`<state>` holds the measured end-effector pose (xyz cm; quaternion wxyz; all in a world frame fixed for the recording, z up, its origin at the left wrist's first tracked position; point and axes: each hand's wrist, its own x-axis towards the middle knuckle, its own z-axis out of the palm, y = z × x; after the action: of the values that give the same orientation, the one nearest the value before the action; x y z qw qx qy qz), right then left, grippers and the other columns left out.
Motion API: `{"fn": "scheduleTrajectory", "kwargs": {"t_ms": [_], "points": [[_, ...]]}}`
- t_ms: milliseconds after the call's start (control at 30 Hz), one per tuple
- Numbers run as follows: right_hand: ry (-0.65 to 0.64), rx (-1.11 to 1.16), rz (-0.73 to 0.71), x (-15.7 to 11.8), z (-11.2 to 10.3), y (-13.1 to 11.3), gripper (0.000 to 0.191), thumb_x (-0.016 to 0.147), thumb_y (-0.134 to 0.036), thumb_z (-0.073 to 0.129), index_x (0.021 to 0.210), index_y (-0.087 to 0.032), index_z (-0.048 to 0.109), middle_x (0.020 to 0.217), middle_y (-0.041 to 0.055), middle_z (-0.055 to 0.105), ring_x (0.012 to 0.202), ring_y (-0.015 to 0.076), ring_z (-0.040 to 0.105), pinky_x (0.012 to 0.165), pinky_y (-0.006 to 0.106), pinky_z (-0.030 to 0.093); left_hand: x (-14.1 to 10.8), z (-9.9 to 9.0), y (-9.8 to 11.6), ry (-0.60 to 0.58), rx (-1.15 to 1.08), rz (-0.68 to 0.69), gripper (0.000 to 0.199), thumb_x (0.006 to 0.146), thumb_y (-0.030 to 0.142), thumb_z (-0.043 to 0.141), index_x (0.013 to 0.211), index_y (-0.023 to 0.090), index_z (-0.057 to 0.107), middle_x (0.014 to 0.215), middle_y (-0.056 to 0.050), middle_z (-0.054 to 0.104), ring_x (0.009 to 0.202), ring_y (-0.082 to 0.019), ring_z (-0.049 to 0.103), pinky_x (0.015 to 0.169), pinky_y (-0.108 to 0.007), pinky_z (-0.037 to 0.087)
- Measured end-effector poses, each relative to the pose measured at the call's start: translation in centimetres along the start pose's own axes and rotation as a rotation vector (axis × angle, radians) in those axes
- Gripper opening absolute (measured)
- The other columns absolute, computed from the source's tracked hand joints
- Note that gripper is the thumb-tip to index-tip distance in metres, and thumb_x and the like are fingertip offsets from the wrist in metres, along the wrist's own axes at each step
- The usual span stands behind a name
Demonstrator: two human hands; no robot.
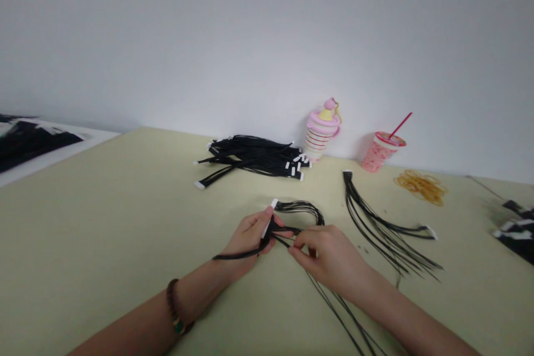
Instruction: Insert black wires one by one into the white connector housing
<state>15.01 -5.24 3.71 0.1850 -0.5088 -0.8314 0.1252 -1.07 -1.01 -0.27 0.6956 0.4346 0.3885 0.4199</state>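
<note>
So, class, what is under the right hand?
Black wires reach the far side of the right hand; wires also show below it. Whatever lies between is covered and cannot be seen.

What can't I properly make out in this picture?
All in the head view:
Black wires: the right hand covers part; strands below it are cut off by the bottom edge.
Dark pile at left: blurred, cut by the left edge.
Dark pile at right: blurred, cut by the right edge.
Pink cup: its sides hide the contents.
</note>
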Motion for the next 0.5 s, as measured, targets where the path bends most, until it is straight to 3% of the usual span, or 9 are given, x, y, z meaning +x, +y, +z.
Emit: {"fn": "scheduleTrajectory", "kwargs": {"t_ms": [300,433,500], "points": [[-0.004,0.03,-0.033,0.0,0.5,0.4,0.015,0.083,-0.013,0.048,0.072,-0.016,0.057,0.073,0.0015,0.06,0.067,0.0137,0.054,0.061,0.022,0.035,0.0,0.0,-0.1,0.005,0.023,0.013,0.04,0.078,0.052,0.05,0.074,0.013,0.054,0.06,-0.004,0.056,0.036,-0.007,0.033,0.035,-0.018,0.021],[0.018,0.054,0.016,0.0,0.1,0.3,0.013,0.084,-0.016,0.044,0.075,-0.015,0.054,0.072,0.0035,0.057,0.066,0.0153,0.052,0.06,0.024,0.034,-0.2,0.1,0.1,0.05,0.191,0.046,0.044,0.077,0.056,0.046,0.073,0.013,0.054,0.054,-0.001,0.052,0.037,-0.009,0.037,0.036,-0.019,0.024],[-0.005,0.206,0.05,0.0,-0.7,0.1,0.009,0.082,-0.017,0.045,0.08,-0.015,0.053,0.066,0.0012,0.054,0.058,0.0129,0.049,0.054,0.023,0.032,-0.3,0.0,0.3,0.032,0.336,0.107,0.047,0.078,0.056,0.042,0.071,0.012,0.055,0.047,0.0,0.046,0.037,-0.01,0.038,0.037,-0.02,0.026]]}}
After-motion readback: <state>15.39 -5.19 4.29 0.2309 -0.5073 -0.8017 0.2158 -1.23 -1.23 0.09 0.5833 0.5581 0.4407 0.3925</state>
